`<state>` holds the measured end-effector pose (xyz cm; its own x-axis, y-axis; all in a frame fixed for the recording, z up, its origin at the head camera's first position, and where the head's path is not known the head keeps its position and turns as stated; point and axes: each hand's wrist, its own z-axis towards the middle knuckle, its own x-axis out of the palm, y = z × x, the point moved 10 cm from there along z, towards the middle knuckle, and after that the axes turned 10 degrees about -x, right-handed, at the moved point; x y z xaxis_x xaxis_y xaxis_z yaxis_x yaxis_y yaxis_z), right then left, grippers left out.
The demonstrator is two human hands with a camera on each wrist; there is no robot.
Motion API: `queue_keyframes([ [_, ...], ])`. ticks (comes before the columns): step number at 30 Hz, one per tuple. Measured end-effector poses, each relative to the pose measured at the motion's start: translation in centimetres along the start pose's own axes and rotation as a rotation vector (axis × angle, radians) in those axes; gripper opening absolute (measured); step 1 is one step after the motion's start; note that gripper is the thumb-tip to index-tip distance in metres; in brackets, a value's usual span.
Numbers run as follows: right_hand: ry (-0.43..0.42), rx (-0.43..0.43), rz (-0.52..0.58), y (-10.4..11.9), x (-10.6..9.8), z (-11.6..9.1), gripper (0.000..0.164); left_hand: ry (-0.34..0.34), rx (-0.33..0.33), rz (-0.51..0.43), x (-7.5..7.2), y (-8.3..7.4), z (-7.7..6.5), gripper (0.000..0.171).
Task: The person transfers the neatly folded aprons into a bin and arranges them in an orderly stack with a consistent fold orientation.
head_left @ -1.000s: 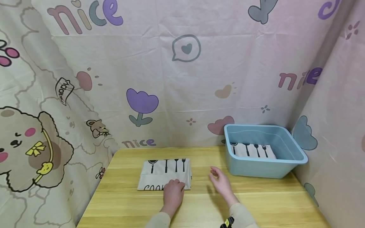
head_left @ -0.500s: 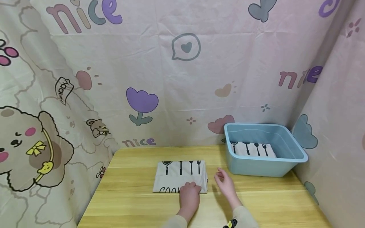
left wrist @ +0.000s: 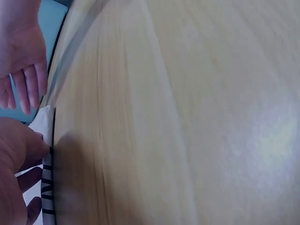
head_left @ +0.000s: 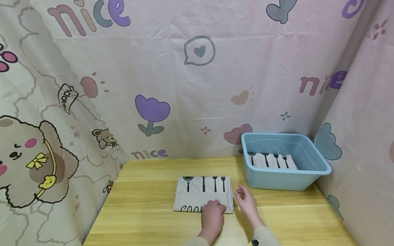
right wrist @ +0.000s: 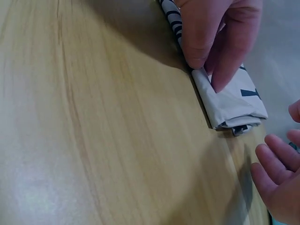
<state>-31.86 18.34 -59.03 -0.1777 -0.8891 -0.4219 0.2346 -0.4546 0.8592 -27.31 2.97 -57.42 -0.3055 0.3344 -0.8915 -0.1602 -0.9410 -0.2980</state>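
Note:
A folded white cloth [head_left: 187, 198], printed with black kitchen utensils and lettering, lies flat on the wooden table. My left hand [head_left: 213, 217] pinches its near edge right of the middle; in the right wrist view the thumb and fingers close on the cloth's folded edge [right wrist: 211, 103]. Just beyond the cloth's right side is my right hand [head_left: 247, 201], fingers loosely bent and nothing in them. The left wrist view shows the right hand [left wrist: 21, 61] palm-on with fingers extended, past the cloth's end [left wrist: 43, 122].
A light blue plastic tub [head_left: 280, 179] stands at the table's back right. Inside it lies another white cloth [head_left: 261, 161] with the same utensil print. Patterned curtains [head_left: 200, 85] hang behind and at both sides of the wooden table [head_left: 138, 218].
My left hand has slid the folded cloth to the right and slightly nearer across the table. My right hand has shifted a little right, and the gap between it and the cloth has narrowed.

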Motion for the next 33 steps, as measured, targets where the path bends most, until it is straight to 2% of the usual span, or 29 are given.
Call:
queue_keyframes([
  [3, 0.002, 0.013, -0.008, -0.3, -0.2, -0.1, 0.041, 0.024, 0.006, -0.043, 0.0, 0.0, 0.1, 0.020],
  [7, 0.005, 0.024, -0.008, -0.3, -0.4, -0.1, 0.040, 0.076, -0.010, -0.188, -0.7, 0.6, 0.8, 0.020],
  [12, 0.008, 0.022, -0.015, -0.2, -0.4, 0.0, 0.041, 0.156, -0.123, -0.412, -1.8, 2.4, 1.9, 0.024],
  [21, 0.013, 0.022, -0.026, 0.2, -0.3, 0.2, 0.040, 0.147, -0.272, -0.646, -4.7, 6.0, 3.6, 0.028],
  [26, 0.002, 0.004, -0.008, 0.3, -0.3, 0.1, 0.039, 0.108, -0.331, -0.698, -5.7, 8.2, 4.2, 0.028],
  [33, -0.039, -0.116, 0.001, 1.6, -0.7, -0.1, 0.040, 0.096, -0.394, -0.709, -6.6, 11.3, 4.6, 0.029],
])
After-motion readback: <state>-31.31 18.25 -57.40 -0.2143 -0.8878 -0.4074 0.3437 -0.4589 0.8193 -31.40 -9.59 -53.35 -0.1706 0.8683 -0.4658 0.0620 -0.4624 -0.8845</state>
